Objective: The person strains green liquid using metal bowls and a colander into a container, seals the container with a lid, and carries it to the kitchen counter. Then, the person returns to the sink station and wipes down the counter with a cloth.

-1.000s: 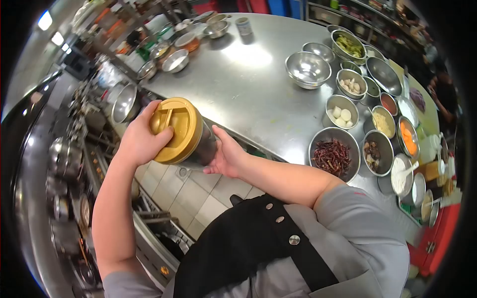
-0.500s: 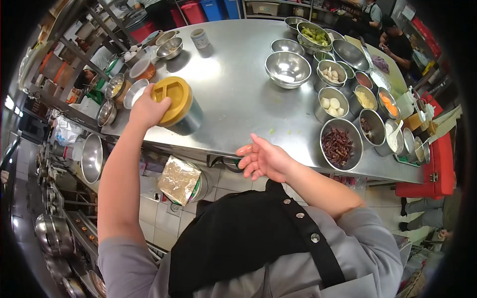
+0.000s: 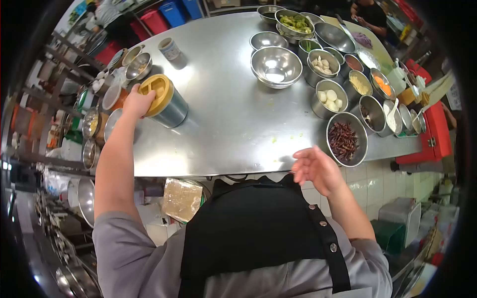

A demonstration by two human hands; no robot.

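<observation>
A tall canister (image 3: 171,110) with a gold-coloured lid (image 3: 158,93) stands, leaning in the wide view, on the left part of the steel table (image 3: 223,109). My left hand (image 3: 139,102) grips the lid by its raised handle. Over the table's front edge is my right hand (image 3: 318,171), empty, its fingers apart and slightly curled. Nearest to it is a steel bowl of dried red chillies (image 3: 344,140). Behind that stands a pot with white round pieces (image 3: 330,99).
Stacked empty bowls (image 3: 276,66) stand at the back centre. Many ingredient containers crowd the right side, near a red box (image 3: 435,134). Small bowls line the left edge, and a patterned cup (image 3: 169,48) stands behind the canister. A person (image 3: 370,17) is at the back right.
The canister has gone from both my hands in the air to the tabletop. My right hand has let go of it and moved right. The view has turned toward the table.
</observation>
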